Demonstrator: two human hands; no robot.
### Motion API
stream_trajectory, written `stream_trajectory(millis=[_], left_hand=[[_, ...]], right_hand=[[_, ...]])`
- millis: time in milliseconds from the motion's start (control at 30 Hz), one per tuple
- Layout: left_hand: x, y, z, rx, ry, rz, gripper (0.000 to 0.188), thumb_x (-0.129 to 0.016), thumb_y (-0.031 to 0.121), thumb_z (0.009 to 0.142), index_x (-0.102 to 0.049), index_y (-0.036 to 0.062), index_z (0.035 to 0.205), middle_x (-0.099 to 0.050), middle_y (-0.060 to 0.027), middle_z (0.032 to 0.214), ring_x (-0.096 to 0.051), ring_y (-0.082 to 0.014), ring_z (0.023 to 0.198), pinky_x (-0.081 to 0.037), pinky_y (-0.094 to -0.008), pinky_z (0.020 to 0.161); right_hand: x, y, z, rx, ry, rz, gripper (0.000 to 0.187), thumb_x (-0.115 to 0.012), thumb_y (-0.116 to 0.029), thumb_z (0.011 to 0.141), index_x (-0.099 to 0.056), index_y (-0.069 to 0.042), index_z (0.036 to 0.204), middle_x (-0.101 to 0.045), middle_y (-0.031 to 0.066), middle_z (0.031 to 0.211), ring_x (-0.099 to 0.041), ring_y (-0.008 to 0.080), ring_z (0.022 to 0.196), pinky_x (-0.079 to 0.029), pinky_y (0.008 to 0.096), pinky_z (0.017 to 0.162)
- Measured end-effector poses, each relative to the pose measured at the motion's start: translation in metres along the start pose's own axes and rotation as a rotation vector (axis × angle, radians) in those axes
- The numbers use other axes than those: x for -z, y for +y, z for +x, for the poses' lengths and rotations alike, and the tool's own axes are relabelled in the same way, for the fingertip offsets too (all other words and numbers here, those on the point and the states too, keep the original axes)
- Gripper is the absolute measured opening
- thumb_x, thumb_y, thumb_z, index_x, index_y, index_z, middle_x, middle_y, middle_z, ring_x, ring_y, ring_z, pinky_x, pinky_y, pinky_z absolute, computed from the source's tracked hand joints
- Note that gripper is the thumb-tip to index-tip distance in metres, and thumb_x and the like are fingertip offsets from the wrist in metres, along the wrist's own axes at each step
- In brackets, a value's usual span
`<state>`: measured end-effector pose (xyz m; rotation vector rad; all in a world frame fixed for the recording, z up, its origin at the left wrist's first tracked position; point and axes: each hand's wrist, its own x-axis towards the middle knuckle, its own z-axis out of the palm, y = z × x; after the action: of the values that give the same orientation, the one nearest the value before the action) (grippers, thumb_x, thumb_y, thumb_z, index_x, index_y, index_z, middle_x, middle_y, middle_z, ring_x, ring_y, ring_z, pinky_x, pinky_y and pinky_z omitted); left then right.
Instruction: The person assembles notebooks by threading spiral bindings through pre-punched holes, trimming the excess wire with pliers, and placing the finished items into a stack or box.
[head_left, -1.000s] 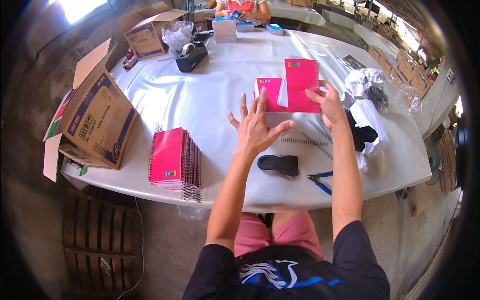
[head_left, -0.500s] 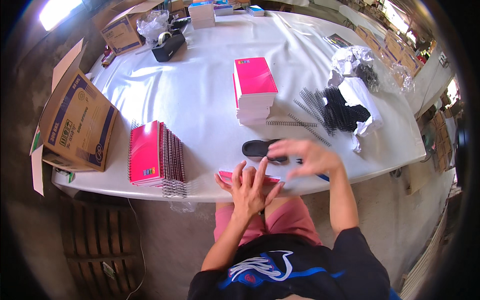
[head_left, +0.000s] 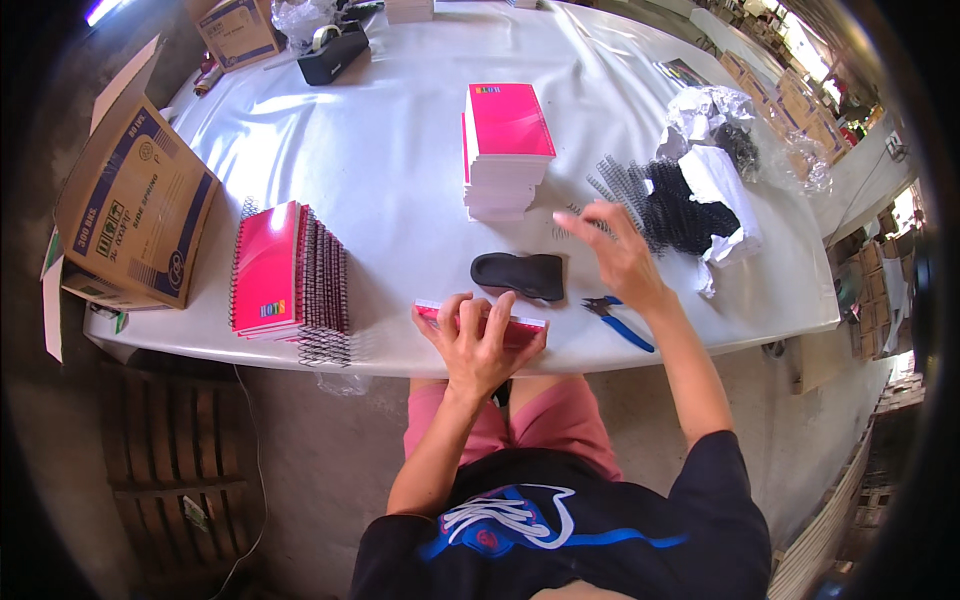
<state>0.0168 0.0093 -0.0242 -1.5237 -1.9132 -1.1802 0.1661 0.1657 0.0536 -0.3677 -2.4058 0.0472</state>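
Note:
My left hand (head_left: 472,345) is closed around a pink notebook (head_left: 524,334), tipped up at the table's near edge. Its fingers cover much of the notebook. Raised over the table, my right hand (head_left: 625,255) holds nothing visible, with thumb and forefinger apart. Just beyond it lie loose black spiral coils (head_left: 622,185), some partly hidden by the fingers. A black curved block (head_left: 518,276) lies just past the notebook. Cutting pliers with blue handles (head_left: 625,328) rest below my right hand.
Coil-bound pink notebooks (head_left: 268,270) stand in a stack at left, by an open carton (head_left: 140,215). A taller pile of pink-covered books (head_left: 508,125) stands mid-table. White wrapping paper (head_left: 722,200) lies by the dark coil bundle (head_left: 685,212). A tape dispenser (head_left: 335,55) sits far left.
My right hand has moved from beside the notebook toward the loose coils, uncovering the block and pliers. My left hand stays on the notebook. The whole view has shifted slightly.

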Motion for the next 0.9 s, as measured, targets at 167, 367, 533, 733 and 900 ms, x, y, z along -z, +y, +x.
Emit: stream_trajectory(millis=[167, 367, 533, 733, 900], left_hand=[[-0.002, 0.004, 0.001, 0.016, 0.066, 0.017, 0.041, -0.075, 0.046, 0.062, -0.065, 0.0222, 0.094, -0.053, 0.0022, 0.085, -0.049, -0.0208, 0.095, -0.013, -0.0613, 0.101], [-0.003, 0.004, 0.002, -0.017, 0.073, 0.051, 0.043, -0.08, 0.044, 0.057, -0.064, 0.0222, 0.091, -0.052, 0.0008, 0.089, -0.047, -0.0234, 0.098, -0.02, -0.055, 0.099], [-0.001, 0.003, 0.0, -0.001, 0.016, 0.054, 0.044, -0.081, 0.044, 0.056, -0.064, 0.0223, 0.09, -0.051, 0.0016, 0.086, -0.046, -0.0229, 0.099, -0.019, -0.0568, 0.099], [0.001, 0.006, 0.005, 0.036, -0.064, 0.087, 0.043, -0.081, 0.044, 0.054, -0.062, 0.0218, 0.086, -0.051, 0.0031, 0.084, -0.046, -0.022, 0.097, -0.022, -0.0564, 0.095], [0.008, 0.007, 0.01, 0.032, -0.205, 0.197, 0.049, -0.08, 0.043, 0.053, -0.061, 0.0226, 0.093, -0.051, 0.0038, 0.092, -0.046, -0.0202, 0.098, -0.025, -0.0529, 0.092]], right_hand=[[0.022, -0.043, -0.018, -0.387, -0.224, 0.441, 0.045, -0.057, 0.007, 0.078, -0.062, -0.013, 0.118, -0.054, 0.0104, 0.09, -0.056, 0.0247, 0.083, -0.045, 0.0311, 0.071], [0.008, -0.06, -0.03, -0.448, -0.204, 0.587, 0.022, -0.059, -0.002, 0.085, -0.065, -0.006, 0.106, -0.057, 0.0103, 0.083, -0.056, 0.0217, 0.072, -0.045, 0.0317, 0.066], [-0.002, -0.062, -0.027, -0.481, -0.3, 0.711, 0.017, -0.055, -0.001, 0.087, -0.063, -0.003, 0.102, -0.057, 0.01, 0.077, -0.056, 0.0215, 0.069, -0.045, 0.0306, 0.065], [0.003, -0.06, -0.024, -0.618, -0.4, 0.889, 0.017, -0.05, -0.012, 0.095, -0.061, -0.002, 0.102, -0.053, 0.007, 0.072, -0.052, 0.0125, 0.067, -0.043, 0.0252, 0.062], [0.011, -0.066, -0.014, -0.54, -0.489, 0.625, 0.019, -0.055, -0.016, 0.092, -0.061, -0.004, 0.106, -0.057, 0.012, 0.071, -0.057, 0.0226, 0.065, -0.046, 0.0306, 0.061]])
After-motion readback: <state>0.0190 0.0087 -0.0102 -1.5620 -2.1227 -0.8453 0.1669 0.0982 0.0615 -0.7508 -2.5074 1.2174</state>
